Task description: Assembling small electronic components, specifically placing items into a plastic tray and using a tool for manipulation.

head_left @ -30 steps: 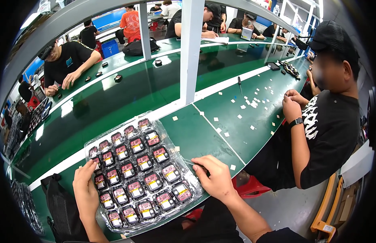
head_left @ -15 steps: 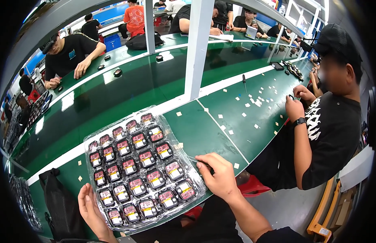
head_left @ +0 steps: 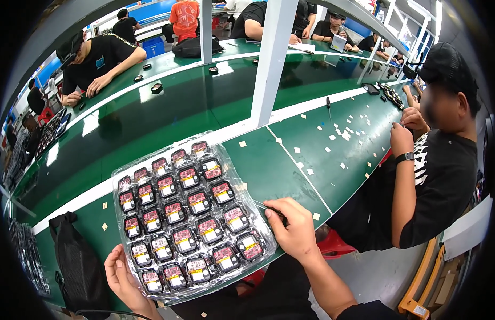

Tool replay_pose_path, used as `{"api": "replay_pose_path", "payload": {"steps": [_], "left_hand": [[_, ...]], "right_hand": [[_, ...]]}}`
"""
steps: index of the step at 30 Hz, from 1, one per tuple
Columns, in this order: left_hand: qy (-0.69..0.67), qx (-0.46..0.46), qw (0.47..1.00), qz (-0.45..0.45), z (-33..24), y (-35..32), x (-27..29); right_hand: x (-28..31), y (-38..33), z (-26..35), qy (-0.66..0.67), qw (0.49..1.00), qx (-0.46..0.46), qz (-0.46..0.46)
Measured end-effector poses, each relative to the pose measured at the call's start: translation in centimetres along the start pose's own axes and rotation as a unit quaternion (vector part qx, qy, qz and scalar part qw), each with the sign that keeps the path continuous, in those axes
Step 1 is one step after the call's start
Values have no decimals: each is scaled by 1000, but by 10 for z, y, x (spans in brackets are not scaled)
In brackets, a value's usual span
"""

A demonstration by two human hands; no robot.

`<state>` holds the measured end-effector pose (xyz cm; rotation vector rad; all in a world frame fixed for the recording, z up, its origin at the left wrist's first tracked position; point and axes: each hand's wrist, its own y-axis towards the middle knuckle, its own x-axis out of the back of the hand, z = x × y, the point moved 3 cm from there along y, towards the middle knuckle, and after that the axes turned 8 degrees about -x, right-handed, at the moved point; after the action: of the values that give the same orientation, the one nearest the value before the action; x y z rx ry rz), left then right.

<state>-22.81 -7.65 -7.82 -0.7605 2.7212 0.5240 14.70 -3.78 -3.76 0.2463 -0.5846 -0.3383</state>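
A clear plastic tray point(head_left: 238, 176) lies aslant on the green bench in front of me. Its pockets hold several black square-cased devices point(head_left: 209, 229) with red circuit boards, white blocks and yellow strips showing. My left hand point(head_left: 123, 280) grips the tray's near left edge, fingers along the rim; its thumb is hard to see. At the tray's right side, my right hand point(head_left: 295, 229) is closed around a thin tool point(head_left: 259, 204) that looks like tweezers. The slim metal end points left to the tray's edge, and the fingers partly cover its dark part.
A black bag point(head_left: 79, 261) lies left of the tray. Small pale square pieces point(head_left: 332, 137) are scattered rightward, near a screwdriver point(head_left: 328, 109). A white post point(head_left: 273, 69) rises beyond the tray. A co-worker point(head_left: 439, 160) sits close on my right; others sit across the dark green belt point(head_left: 188, 114).
My view has shifted slightly, so the bench and tray appear a little farther right. Both hands keep their places at the tray. The right-hand co-worker's hands have risen slightly.
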Motion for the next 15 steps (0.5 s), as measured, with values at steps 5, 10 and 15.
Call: {"api": "replay_pose_path", "payload": {"steps": [5,10,15], "left_hand": [[4,-4,1000,7,-1,-1,0],[52,-16,999,1,3,-2,7],[46,-19,999,9,0,-2,4]], "right_hand": [[-1,1,0,-24,1000,8,8],[0,-1,1,-20,1000,9,0],[-1,-1,-1,-13,1000,15,-1]]}}
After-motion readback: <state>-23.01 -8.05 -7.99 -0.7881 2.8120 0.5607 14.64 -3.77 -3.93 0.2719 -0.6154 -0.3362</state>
